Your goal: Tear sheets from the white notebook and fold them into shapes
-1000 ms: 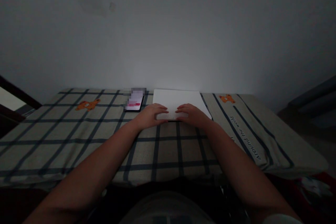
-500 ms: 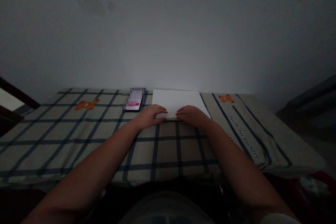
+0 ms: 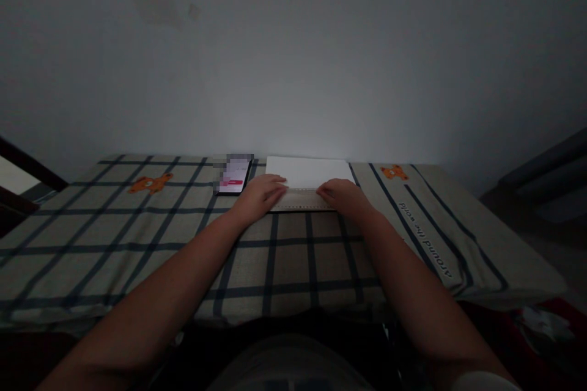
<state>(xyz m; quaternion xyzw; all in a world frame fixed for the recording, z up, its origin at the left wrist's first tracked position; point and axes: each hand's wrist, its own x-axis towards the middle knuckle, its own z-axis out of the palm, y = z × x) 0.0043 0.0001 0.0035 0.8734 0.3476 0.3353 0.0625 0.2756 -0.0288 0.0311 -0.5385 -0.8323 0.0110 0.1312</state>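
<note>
A white sheet of paper lies on a pad whose near edge carries a row of small holes. The sheet's near edge, with its own row of holes, sits farther back than the pad's edge, apparently folded or curled over. My left hand pinches that edge at its left end, thumb and fingers closed. At the right end, my right hand grips the same edge between thumb and fingers. The fingertips are dim, and the underside of the fold is hidden.
A phone with a lit, partly blurred screen lies left of the pad. Beneath everything is a checked tablecloth with bear prints. A grey wall rises behind the table. Dark furniture stands at the far left.
Both hands have moved slightly away from me and farther apart. The sheet's near edge has gone back with them, so a strip of the pad with its holes now shows.
</note>
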